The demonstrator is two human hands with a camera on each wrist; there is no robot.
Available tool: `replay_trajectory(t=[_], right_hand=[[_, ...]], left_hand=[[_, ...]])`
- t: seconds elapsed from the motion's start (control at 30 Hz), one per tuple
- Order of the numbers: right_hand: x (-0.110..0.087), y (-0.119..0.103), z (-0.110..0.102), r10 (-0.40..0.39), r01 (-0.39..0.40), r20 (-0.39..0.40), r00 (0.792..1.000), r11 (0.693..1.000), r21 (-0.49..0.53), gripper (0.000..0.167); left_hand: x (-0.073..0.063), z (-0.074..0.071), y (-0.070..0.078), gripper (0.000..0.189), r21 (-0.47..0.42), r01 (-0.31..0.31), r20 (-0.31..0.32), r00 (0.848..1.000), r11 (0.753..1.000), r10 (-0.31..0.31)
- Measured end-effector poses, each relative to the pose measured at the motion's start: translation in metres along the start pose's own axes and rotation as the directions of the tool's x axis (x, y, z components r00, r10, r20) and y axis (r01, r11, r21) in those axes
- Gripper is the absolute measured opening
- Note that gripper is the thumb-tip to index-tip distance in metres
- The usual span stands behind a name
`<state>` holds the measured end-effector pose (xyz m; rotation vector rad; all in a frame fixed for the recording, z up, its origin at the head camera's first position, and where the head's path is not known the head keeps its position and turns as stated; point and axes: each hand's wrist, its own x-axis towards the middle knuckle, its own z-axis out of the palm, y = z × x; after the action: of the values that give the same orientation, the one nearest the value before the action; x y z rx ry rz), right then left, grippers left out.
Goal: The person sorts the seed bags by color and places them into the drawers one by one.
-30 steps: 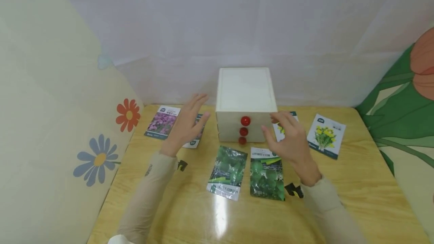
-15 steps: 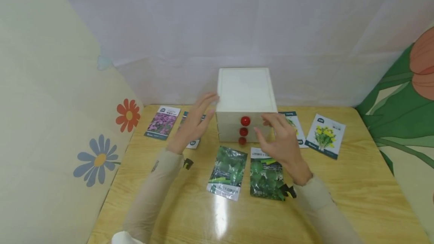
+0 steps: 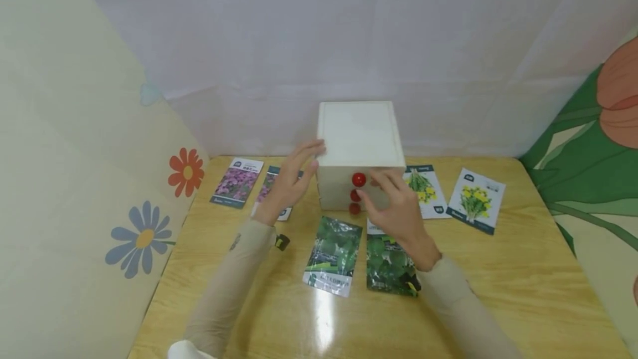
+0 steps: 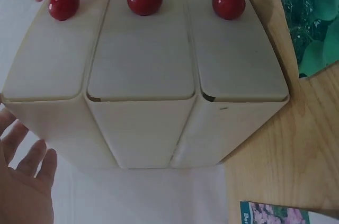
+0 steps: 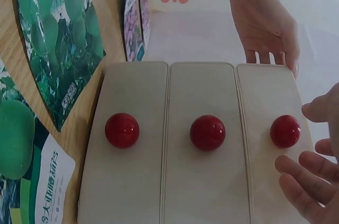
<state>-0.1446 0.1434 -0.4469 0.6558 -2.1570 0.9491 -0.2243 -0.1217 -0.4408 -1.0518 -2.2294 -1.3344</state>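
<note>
A small white box [image 3: 356, 134] of three stacked drawers stands at the back of the table, each drawer with a round red knob on its front. My left hand [image 3: 291, 179] is at the box's upper left edge with its fingers extended; the left wrist view has this hand [image 4: 26, 176] beside the top drawer's side. In front of the box, my right hand [image 3: 396, 212] has its fingers spread near the top knob [image 3: 359, 179]. The right wrist view puts thumb and fingers to either side of that knob [image 5: 285, 131], apart from it. All drawers look closed.
Two green-leaf seed packets [image 3: 333, 256] lie before the box, the right one partly under my right hand. Purple-flower packets [image 3: 236, 183] lie to the left, and yellow-flower packets [image 3: 477, 201] to the right. A white cloth [image 3: 279, 43] hangs behind.
My right hand has moved left across the drawer fronts toward the top knob. My left hand has come right, up to the box's edge. The box and packets stay where they were.
</note>
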Motion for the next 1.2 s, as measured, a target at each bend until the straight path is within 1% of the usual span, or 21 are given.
replay_trajectory(t=[0.27, 0.43, 0.53, 0.73, 0.87, 1.0, 1.2], right_hand=[[0.001, -0.001, 0.013, -0.016, 0.015, -0.022, 1.000, 1.000, -0.016, 0.046], [0.000, 0.000, 0.018, -0.012, 0.011, -0.016, 1.000, 1.000, -0.024, 0.041], [-0.001, 0.000, 0.021, -0.006, 0.006, -0.014, 1.000, 1.000, -0.012, 0.037], [-0.002, 0.001, 0.025, 0.008, -0.008, -0.013, 1.000, 1.000, 0.007, 0.031], [-0.002, 0.002, 0.027, 0.021, -0.021, -0.022, 1.000, 1.000, 0.017, 0.030], [-0.002, 0.002, 0.028, 0.025, -0.025, -0.033, 0.999, 1.000, 0.019, 0.030], [-0.001, 0.001, 0.026, 0.027, -0.026, -0.040, 0.999, 0.999, 0.030, 0.027]], left_hand=[[-0.005, 0.008, -0.011, 0.032, -0.059, -0.004, -0.073, 0.997, 0.998, 0.000], [-0.005, 0.013, -0.013, 0.030, -0.084, -0.035, -0.130, 0.991, 0.996, 0.024], [-0.005, 0.015, -0.013, 0.030, -0.096, -0.042, -0.152, 0.988, 0.994, 0.027], [-0.006, 0.017, -0.014, 0.030, -0.097, -0.022, -0.150, 0.989, 0.995, 0.007], [-0.006, 0.017, -0.014, 0.030, -0.104, -0.014, -0.150, 0.989, 0.995, -0.001], [-0.005, 0.017, -0.014, 0.031, -0.114, -0.028, -0.155, 0.988, 0.993, 0.010], [-0.006, 0.017, -0.015, 0.031, -0.107, -0.051, -0.156, 0.987, 0.993, 0.034]])
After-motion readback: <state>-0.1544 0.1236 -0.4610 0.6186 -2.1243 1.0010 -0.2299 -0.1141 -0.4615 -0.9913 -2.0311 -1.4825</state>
